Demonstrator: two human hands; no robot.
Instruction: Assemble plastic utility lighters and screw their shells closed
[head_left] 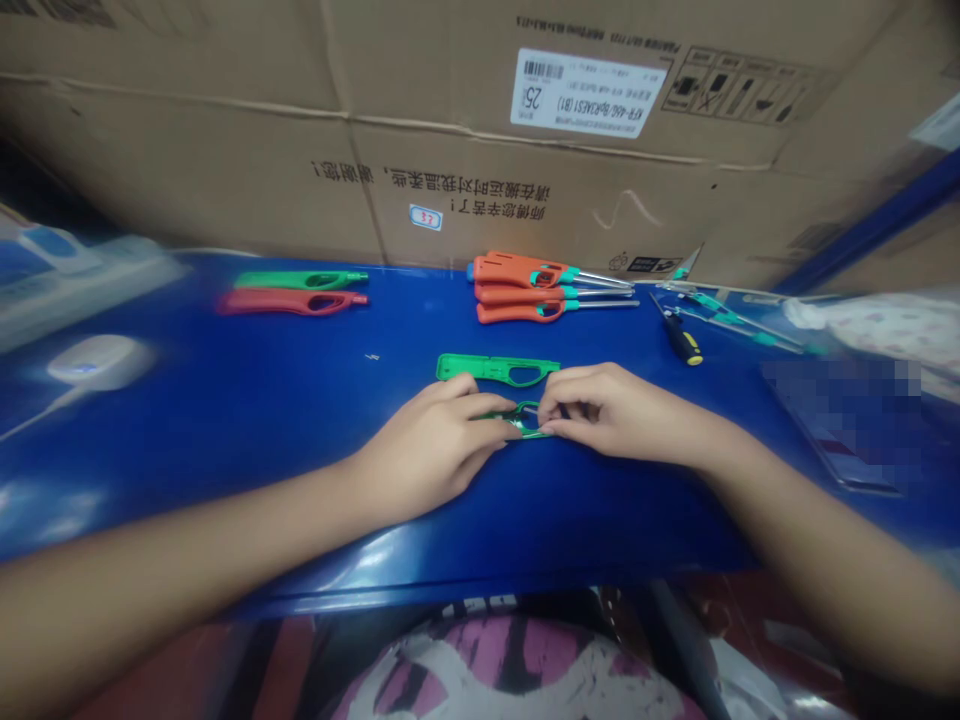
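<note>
My left hand [439, 435] and my right hand [611, 410] meet at the middle of the blue table [225, 420]. Both are closed on a green lighter part [525, 420], which lies low on the table and is mostly hidden by my fingers. Just behind my hands lies a green lighter shell half [496, 369], flat on the table and untouched.
Three orange long-nosed lighters [540, 290] lie at the back centre. A green lighter [300, 280] and a red lighter [292, 302] lie at the back left. A yellow-handled screwdriver [681, 338] is at the right. A cardboard box [450, 130] walls the back. A white object [97, 360] sits left.
</note>
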